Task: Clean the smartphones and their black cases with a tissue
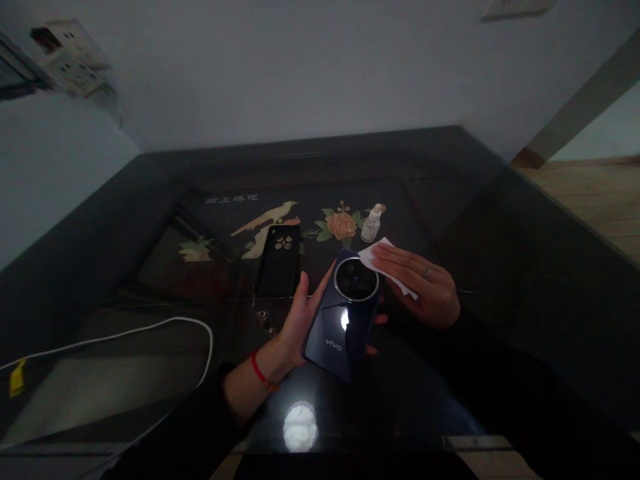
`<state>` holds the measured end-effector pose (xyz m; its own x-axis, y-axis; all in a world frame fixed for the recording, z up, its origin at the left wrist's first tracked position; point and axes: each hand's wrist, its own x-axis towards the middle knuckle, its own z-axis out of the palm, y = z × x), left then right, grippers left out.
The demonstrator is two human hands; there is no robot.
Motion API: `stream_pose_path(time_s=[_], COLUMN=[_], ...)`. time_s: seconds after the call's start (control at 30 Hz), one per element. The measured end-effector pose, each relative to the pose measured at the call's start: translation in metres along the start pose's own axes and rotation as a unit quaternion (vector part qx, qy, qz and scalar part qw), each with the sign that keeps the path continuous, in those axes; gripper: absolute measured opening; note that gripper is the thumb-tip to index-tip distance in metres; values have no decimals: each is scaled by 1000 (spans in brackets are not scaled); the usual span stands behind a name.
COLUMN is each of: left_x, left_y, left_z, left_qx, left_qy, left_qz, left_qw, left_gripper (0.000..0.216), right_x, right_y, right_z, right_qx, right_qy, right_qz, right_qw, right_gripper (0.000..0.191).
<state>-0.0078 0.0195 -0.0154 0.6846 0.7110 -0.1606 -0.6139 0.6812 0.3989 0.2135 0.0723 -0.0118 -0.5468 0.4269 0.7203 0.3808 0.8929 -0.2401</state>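
Note:
A dark blue smartphone [330,327] rests back side up in my left hand [295,323], whose fingers wrap round it from below. Its big round camera ring faces up at the far end. My right hand [420,283] grips a folded white wipe [373,255] and holds it against the phone's far right corner, beside the ring. Just beyond the wipe stands a small white dropper bottle [371,225]. A black phone case [278,267] lies on the table left of the phone, with a beaded strap [265,321] near its lower end.
The glossy dark table [200,373] has a bird-and-flower picture and reflects a bright lamp. A white cable [135,331] with a yellow tag [17,379] curves across the left side. Beyond the table rises a wall [300,73], with sockets [75,63] at upper left.

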Motion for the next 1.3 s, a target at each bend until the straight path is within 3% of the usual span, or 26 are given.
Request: stream_pose_path(time_s=[0.2, 0.57, 0.73, 0.9, 1.0, 1.13, 1.3], left_x=[-1, 5, 3, 3, 2, 0, -1], left_y=[-3, 7, 6, 6, 6, 6, 3], left_z=[-1, -9, -8, -8, -7, -3, 0], left_qx=[10, -50, -49, -49, -36, -8, 8], left_qy=[-22, 127, 77, 121, 85, 28, -17], left_qz=[-23, 91, 55, 86, 61, 49, -1], left_qw=[999, 986, 994, 988, 994, 998, 1000], left_gripper=[72, 66, 63, 66, 68, 69, 74], right_x=[-1, -5, -1, 2, 1, 0, 10], right_y=[0, -21, -19, -23, -17, -11, -17], right_z=[-1, 7, 5, 4, 2, 1, 1], right_qx=[13, 28, 7, 23, 23, 44, 190], right_qy=[-19, -59, -18, -44, -16, 44, 80], right_qz=[-37, -118, -81, -124, -67, 103, 304], right_qw=[999, 991, 997, 991, 997, 993, 930], right_gripper=[60, 52, 50, 44, 46, 39, 28])
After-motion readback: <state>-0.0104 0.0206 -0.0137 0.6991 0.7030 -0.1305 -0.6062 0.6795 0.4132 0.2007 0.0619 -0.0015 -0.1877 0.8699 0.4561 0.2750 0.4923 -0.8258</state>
